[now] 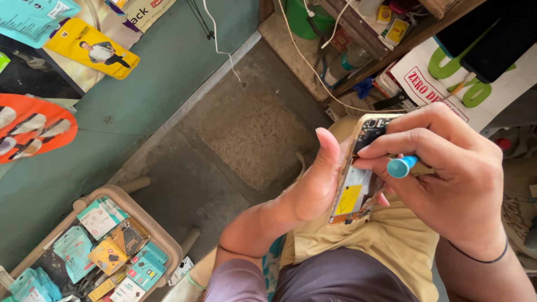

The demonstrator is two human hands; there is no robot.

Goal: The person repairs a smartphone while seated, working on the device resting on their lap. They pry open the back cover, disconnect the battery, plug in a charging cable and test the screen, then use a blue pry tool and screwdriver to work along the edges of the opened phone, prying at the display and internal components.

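The left hand (313, 184) grips an opened phone (358, 168) from its left edge, the thumb standing straight up along the gold frame and the other fingers hidden behind the body, one fingertip showing at the right edge. The phone is held upright, slightly tilted, above the person's lap, with its back cover off: dark circuitry shows at the far end, and a pale label and a yellow patch lie nearer the body.

The right hand (447, 173) comes in from the right, its fingers curled and pressed together around a thin tool with a blue cap (401, 166). The index finger lies across the top of the phone; the tool's tip is hidden behind the fingers, so where it touches cannot be told.

To the near left stands a tray of small packaged accessories (112, 246) on the concrete floor (246, 128). A white cable (305, 56) runs along the far side.
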